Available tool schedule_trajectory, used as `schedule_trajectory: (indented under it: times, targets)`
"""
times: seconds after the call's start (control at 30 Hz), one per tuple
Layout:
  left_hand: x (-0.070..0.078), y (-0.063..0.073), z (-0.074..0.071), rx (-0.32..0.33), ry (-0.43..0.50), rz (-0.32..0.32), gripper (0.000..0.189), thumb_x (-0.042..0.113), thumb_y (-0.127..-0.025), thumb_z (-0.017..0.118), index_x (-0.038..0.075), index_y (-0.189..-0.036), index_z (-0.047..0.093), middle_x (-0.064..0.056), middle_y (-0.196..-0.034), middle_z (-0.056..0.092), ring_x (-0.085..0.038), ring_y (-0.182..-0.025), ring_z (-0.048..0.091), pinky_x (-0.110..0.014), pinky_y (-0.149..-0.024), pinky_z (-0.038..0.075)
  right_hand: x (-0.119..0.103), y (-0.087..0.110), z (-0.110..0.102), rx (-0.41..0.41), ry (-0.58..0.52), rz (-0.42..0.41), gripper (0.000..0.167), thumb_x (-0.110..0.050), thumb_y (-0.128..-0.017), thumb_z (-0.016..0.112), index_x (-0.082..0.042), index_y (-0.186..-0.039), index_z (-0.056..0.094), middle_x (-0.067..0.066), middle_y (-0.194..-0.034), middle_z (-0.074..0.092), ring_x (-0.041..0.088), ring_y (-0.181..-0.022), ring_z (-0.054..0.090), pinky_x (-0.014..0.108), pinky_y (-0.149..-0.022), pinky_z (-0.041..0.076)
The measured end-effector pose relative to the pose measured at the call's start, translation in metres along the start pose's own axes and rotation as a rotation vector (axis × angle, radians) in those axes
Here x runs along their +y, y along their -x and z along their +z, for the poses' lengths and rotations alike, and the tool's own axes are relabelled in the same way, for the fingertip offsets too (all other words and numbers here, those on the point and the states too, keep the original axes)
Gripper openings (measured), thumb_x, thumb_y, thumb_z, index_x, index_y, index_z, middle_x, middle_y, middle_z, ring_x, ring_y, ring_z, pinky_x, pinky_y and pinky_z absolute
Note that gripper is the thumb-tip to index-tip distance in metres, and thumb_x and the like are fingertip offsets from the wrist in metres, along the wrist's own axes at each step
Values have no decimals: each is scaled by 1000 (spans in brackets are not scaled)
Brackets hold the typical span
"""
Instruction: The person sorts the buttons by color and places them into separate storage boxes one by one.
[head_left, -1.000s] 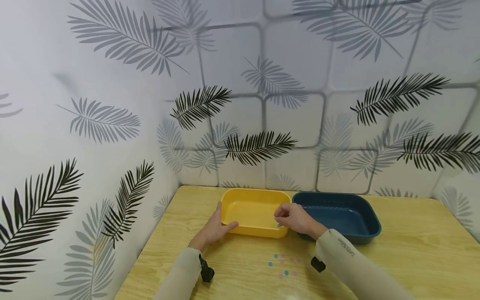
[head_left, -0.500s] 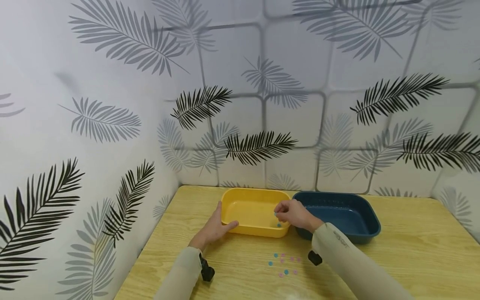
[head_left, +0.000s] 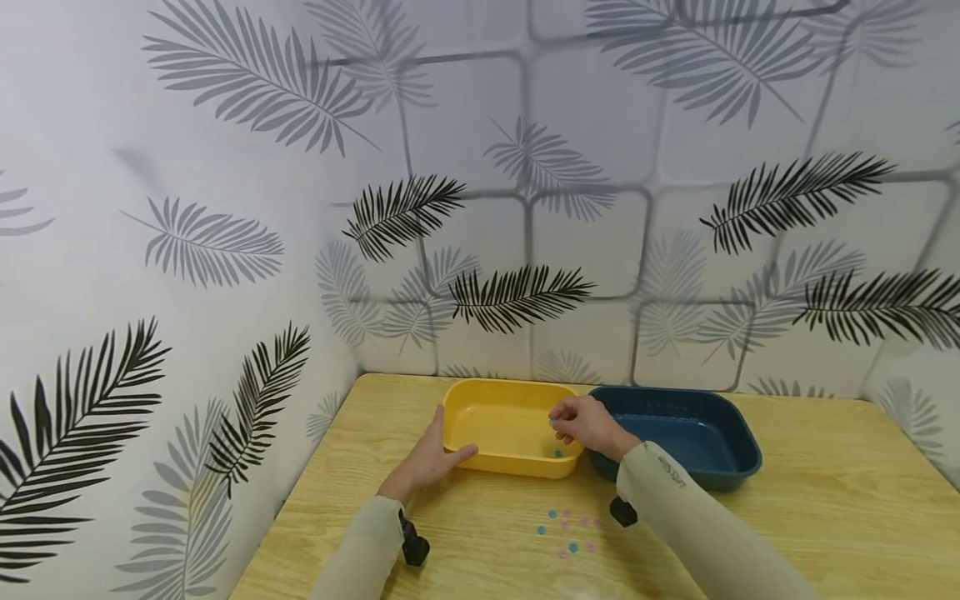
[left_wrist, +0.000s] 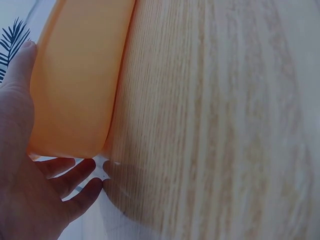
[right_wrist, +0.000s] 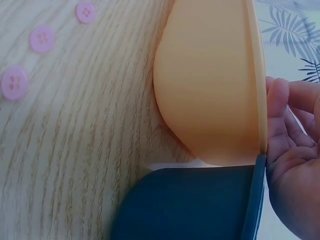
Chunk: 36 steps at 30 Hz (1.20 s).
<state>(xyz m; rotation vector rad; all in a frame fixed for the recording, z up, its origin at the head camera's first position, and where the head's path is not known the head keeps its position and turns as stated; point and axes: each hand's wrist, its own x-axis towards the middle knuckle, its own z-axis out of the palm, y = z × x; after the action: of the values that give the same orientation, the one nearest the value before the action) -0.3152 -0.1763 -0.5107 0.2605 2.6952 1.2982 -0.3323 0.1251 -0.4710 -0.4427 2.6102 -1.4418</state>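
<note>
Nearest, loose buttons (head_left: 573, 547) are strewn on the tabletop (head_left: 832, 500). Beyond, the yellow tray (head_left: 517, 463) is gripped at its near-left corner by the left hand (head_left: 426, 460), fingers spread. Over its right end, a blue button (head_left: 552, 423), pinched by the right hand (head_left: 589, 427), has just been shifted slightly, not released.

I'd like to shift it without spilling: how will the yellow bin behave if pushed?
The yellow bin is probably fairly stiff, showing no dent where the left hand grips it. Being wide and low, it seems unlikely to tip.
</note>
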Motion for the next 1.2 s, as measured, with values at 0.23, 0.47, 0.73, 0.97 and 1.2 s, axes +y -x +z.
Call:
schedule_trajectory:
  times: [0.23, 0.47, 0.73, 0.97, 1.2]
  targets:
    - [0, 1, 0, -5, 6, -6, 106, 48, -85, 66, 6, -151, -6, -19, -156, 5, -35, -141, 14, -51, -111, 15, 4, -6, -1, 6, -71, 43, 11, -2, -91, 61, 4, -99, 64, 13, -82, 64, 23, -68, 65, 30, -62, 55]
    - [-3, -1, 1, -10, 7, 7, 106, 48, -85, 66, 5, -151, -6, -20, -156, 6, -35, -141, 14, -50, -111, 15, 3, -9, -2, 12, -84, 47, 14, 1, -92, 58, 8, -103, 62, 14, -82, 63, 21, -66, 64, 32, -62, 56]
    - [-2, -2, 1, -1, 9, 10, 107, 48, -85, 66, 6, -151, -6, -20, -156, 5, -35, -141, 14, -50, -111, 15, 1, -11, -3, 40, -90, 108, 18, 0, -93, 56, 9, -108, 61, 17, -87, 64, 26, -69, 66, 34, -64, 56]
    - [-1, -3, -1, -6, -3, 15, 107, 49, -85, 66, 6, -151, -6, -19, -156, 6, -34, -141, 15, -50, -111, 16, 4, -16, -2, 88, -137, 168, 18, 0, -92, 58, 7, -109, 60, 17, -90, 63, 17, -65, 64, 29, -62, 55]
    - [-1, -3, -1, -3, -7, 6, 107, 49, -85, 66, 6, -151, -6, -19, -156, 6, -34, -141, 15, -50, -111, 15, 7, -18, -4, 94, -199, 148, 22, -3, -92, 57, 10, -111, 56, 25, -96, 61, 25, -70, 66, 31, -63, 56]
